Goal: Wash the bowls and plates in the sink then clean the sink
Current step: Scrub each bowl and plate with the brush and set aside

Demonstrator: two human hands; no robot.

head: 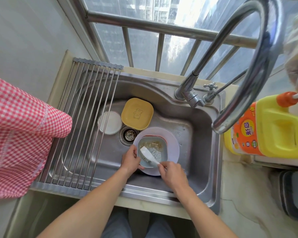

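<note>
A person stands at a steel sink (193, 127) set in a pale desk, washing dishes. The left hand (131, 159) grips the near-left rim of a grey-blue bowl (163, 145) (brown residue streaks its far side), thumb over the edge. The right hand (170, 171) pinches the handle of a white brush (149, 154), whose bristles press into the bowl. The bowl sits on a pink dish (165, 138), itself on a lilac plate (174, 143) near the sink's front edge. Toward the back edge lie a yellow dish (137, 114) and a white plate (109, 122), with the drain (129, 134) between them and the stack. A roll-up rack (86, 117) spans the sink's left side. A yellow detergent jug (273, 127) stands at the desk's right edge, beneath the curved tap (258, 66).
</note>
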